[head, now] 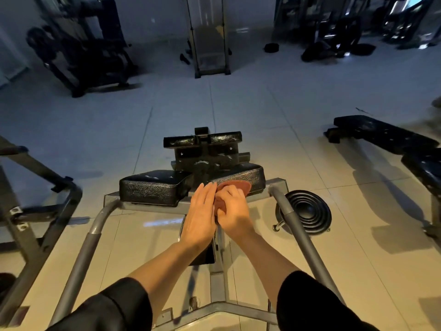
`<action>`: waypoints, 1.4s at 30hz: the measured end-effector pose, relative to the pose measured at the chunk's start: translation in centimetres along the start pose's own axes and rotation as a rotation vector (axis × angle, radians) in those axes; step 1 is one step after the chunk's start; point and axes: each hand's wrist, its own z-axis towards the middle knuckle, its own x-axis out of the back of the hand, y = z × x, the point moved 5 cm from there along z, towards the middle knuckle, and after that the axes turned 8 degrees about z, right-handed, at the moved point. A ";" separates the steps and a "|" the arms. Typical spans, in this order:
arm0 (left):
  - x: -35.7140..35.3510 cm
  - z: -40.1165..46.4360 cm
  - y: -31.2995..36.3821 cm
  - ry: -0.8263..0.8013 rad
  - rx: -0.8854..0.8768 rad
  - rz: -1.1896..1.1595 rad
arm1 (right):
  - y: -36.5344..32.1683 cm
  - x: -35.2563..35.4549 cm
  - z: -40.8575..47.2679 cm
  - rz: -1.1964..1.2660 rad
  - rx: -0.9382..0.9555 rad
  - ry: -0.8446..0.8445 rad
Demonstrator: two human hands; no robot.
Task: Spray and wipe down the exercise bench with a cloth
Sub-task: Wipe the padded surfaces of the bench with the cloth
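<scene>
The exercise bench stands in front of me with two black padded cushions, a left pad (152, 187) and a right pad (248, 175), on a grey metal frame (112, 201). A reddish-brown cloth (236, 186) lies against the near edge of the right pad. My right hand (232, 212) grips the cloth with curled fingers. My left hand (201, 215) lies beside it with straight fingers, touching the cloth's left side. A black upright block (205, 149) behind the pads glistens with wet spots. No spray bottle is in view.
Grey handle bars (296, 223) run on both sides of my arms. A stack of black weight plates (307, 210) lies on the tiled floor to the right. Another black bench (381, 134) stands at the right, a metal rack (35, 204) at the left, dark machines at the back.
</scene>
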 end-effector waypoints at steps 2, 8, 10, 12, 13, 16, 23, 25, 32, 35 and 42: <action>0.4 -0.8 0.6 -0.020 -0.038 -0.070 | -0.9 0.9 -0.9 0.121 -0.039 0.062; 2.8 -0.8 5.9 -0.056 -0.303 -0.147 | -2.6 9.0 -4.7 0.203 -0.141 0.303; 2.7 -1.7 8.9 -0.124 -0.439 -0.201 | -3.1 11.7 -6.9 0.176 -0.154 0.329; 1.8 -3.0 11.8 -0.201 -0.519 -0.271 | -3.3 14.4 -9.5 0.129 -0.174 0.384; 1.4 -3.7 13.2 -0.244 -0.537 -0.302 | -3.2 15.8 -10.9 0.111 -0.190 0.413; 0.2 -5.4 17.8 -0.290 -0.573 -0.364 | -3.4 19.7 -14.8 0.090 -0.257 0.465; -0.9 -7.4 26.7 -0.144 -0.513 -0.430 | -1.4 29.1 -21.9 -0.020 -0.286 0.556; -1.9 -7.8 29.2 -0.128 -0.498 -0.382 | 0.6 31.5 -23.5 -0.001 -0.309 0.531; -8.5 -10.5 37.1 0.022 -0.157 -0.414 | 8.3 39.0 -28.3 -0.021 -0.431 0.397; -9.8 -11.1 38.5 0.048 -0.027 -0.393 | 8.6 38.6 -27.1 0.358 -0.441 0.217; -9.0 -7.3 37.3 0.039 0.015 -0.511 | 9.9 34.7 -19.2 0.682 -0.452 -0.009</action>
